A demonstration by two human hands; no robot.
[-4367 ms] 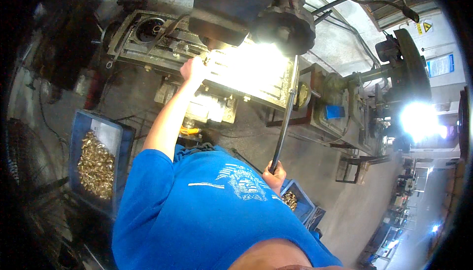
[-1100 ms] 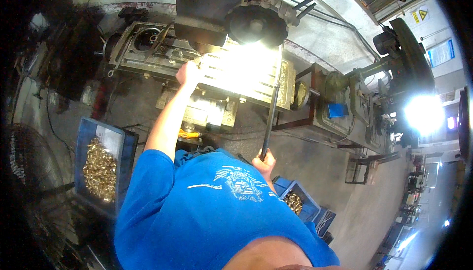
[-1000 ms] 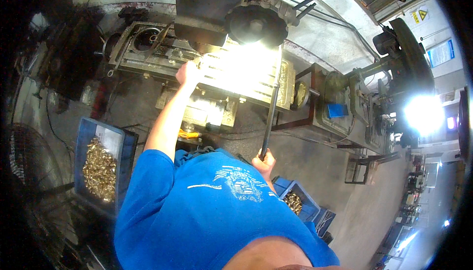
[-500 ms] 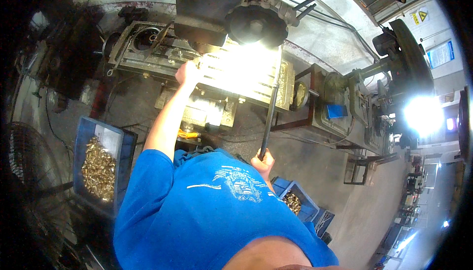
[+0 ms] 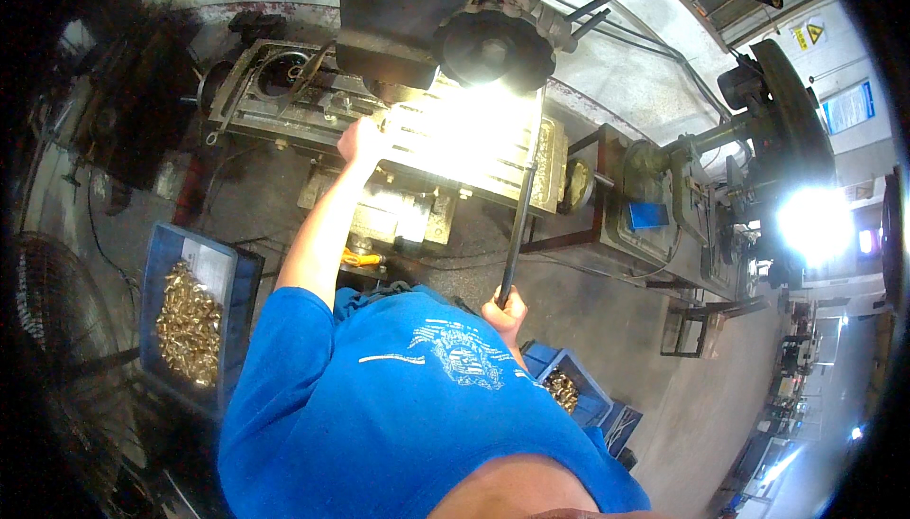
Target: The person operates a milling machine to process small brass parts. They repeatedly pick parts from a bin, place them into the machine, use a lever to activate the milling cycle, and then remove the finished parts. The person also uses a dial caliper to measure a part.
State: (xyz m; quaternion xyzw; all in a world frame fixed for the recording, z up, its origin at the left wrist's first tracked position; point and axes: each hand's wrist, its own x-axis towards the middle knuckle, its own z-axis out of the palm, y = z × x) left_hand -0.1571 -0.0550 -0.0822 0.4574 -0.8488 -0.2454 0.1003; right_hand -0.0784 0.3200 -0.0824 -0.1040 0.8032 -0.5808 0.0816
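My right hand [image 5: 505,310] is wrapped round the lower end of a long dark lever [image 5: 524,206], which slants up toward the machine head [image 5: 408,17]. On the machine's slotted metal table [image 5: 284,116], beneath the head, my left hand [image 5: 360,143] is closed near the front edge. Its fingertips lie at the border of a strong glare, and whatever they hold cannot be made out. The glare hides most of the table's middle. A dark round knob [image 5: 493,45] sits on the front of the head.
A blue crate [image 5: 161,273] of brass-coloured parts stands at my left; a second blue crate [image 5: 592,396] with similar parts is at my right. A fan [image 5: 47,301] stands far left. Another machine table [image 5: 664,225] with a blue object on it is at the right.
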